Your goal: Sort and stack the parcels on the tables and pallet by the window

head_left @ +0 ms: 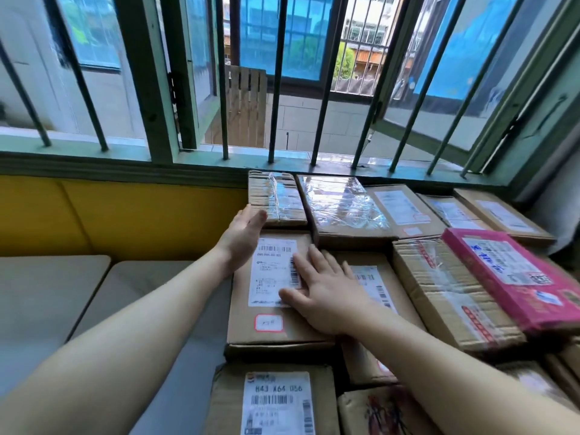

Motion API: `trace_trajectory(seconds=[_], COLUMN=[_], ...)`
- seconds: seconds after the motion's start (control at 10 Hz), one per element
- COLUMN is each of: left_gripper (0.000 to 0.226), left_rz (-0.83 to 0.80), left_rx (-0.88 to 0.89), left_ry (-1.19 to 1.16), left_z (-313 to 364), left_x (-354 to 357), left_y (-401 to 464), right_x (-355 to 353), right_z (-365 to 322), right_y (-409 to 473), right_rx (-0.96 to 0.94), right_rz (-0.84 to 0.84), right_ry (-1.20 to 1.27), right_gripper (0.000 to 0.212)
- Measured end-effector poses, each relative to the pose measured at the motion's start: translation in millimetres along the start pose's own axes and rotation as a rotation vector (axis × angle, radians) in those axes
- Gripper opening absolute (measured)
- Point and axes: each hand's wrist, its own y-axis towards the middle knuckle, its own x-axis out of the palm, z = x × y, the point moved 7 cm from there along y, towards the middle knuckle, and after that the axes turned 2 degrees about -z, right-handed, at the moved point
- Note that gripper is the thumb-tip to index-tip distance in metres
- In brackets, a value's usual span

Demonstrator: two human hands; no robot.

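step: squaring up the labelled box (pixel 276 290) in the parcel stack under the window (pixel 282 73) — my read, from hand placement.
box pos: left column of the stack, lying flat, label up. Taped box (pixel 277 199) just behind it, another labelled box (pixel 276 400) in front and lower, neighbour box (pixel 373 296) touching on its right.
left hand (pixel 246 233): fingers straight, apart, nothing gripped. Sits at the box's far left corner, fingertips reaching the near edge of the taped box.
right hand (pixel 326 293): flat, fingers spread, palm down, pressing on the label and the seam w/ the neighbour box. Not clamped on anything.
how to do well: keep right palm as the anchor, push w/ left hand's flat side only, so box slides not tips. Line up its right edge w/ the neighbour, back edge w/ the taped box.
label: keep facing up and readable, don't drag fingers over the barcode.
risk: box overhangs the one below on the left, prob. tips toward the bench cushions (pixel 62 293) if pushed too far left.
watch also: pink parcel (pixel 514 274) lies tilted on the right-hand boxes, looks loose — avoid jolting the row.
support: can't tell what's under the stack, desk or pallet hidden.
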Motion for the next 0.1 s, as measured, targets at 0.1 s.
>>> trace_trajectory(seconds=[0.1], left_gripper=[0.079], left_rz=[-0.024], left_rx=[-0.021], left_ry=[0.032], left_z=[-13.0], left_x=[1.8], left_y=[-7.7], right_x=[0.0], right_z=[-1.1], right_y=[-14.5], right_rx=[0.045], right_rz=[0.019], right_ry=[0.049], right_gripper=[0.076])
